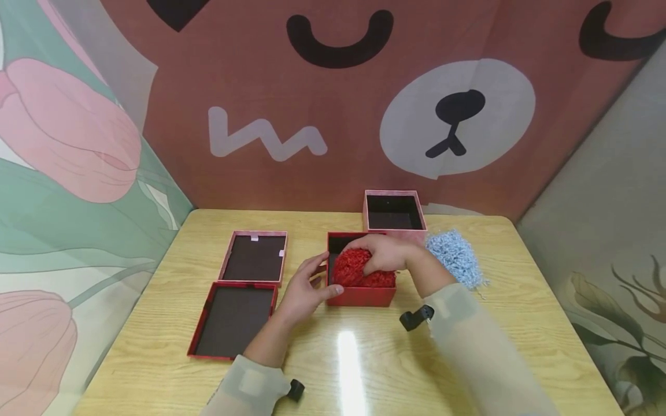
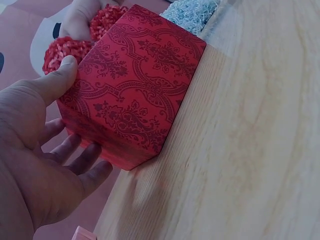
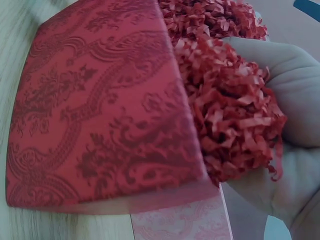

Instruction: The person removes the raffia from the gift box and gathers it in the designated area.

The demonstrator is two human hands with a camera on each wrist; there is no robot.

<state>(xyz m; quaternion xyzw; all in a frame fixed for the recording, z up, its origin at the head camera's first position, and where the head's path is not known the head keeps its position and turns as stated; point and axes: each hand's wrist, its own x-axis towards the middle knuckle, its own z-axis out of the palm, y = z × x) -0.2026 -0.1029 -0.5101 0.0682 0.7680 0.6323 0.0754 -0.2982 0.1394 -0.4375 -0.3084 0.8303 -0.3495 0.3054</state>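
A red patterned box (image 2: 135, 85) stands mid-table, with a mound of red shredded paper (image 1: 359, 268) rising above its rim. My right hand (image 1: 382, 251) reaches in from above, fingers and thumb curled into the shreds; the fingertips are buried. In the right wrist view the paper (image 3: 225, 105) bulges over the box edge against the palm. My left hand (image 1: 307, 292) is at the box's left side, its thumb at the front top edge. Its other fingers extend loosely along the side wall, as the left wrist view shows.
Behind the red box stands a pink box (image 1: 395, 231) with a dark inside. Light blue shredded paper (image 1: 455, 257) lies in a heap at the right. Leftward, a pink lid (image 1: 255, 258) and a red lid (image 1: 234, 320) lie inside up on the wooden table (image 1: 468, 358).
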